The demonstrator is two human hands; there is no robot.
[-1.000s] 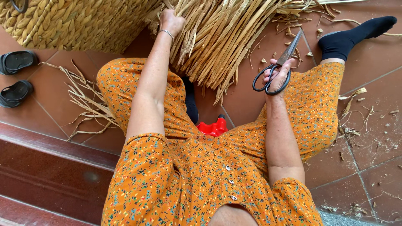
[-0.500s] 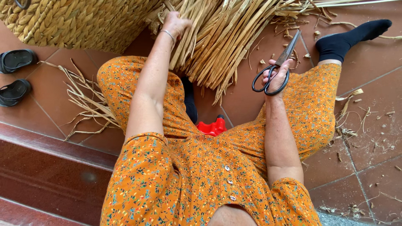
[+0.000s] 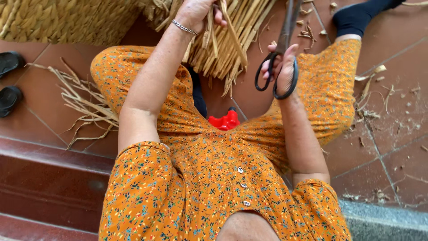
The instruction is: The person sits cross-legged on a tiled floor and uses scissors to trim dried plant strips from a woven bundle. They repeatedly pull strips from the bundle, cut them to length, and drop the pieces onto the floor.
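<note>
Above the lap of a flowered orange dress, the left hand (image 3: 196, 13) grips a bundle of flat, dry straw strands (image 3: 223, 44) fanning down from a coarse woven basket (image 3: 67, 20), while the right hand (image 3: 281, 67) fingers the black loop handles of scissors (image 3: 281, 58)

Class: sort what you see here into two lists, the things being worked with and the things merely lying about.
In use:
left hand gripping pale dried straw stalks
right hand holding black-handled scissors

Lying about:
black sandals
loose straw scraps
small red plastic object
woven straw basket
</note>
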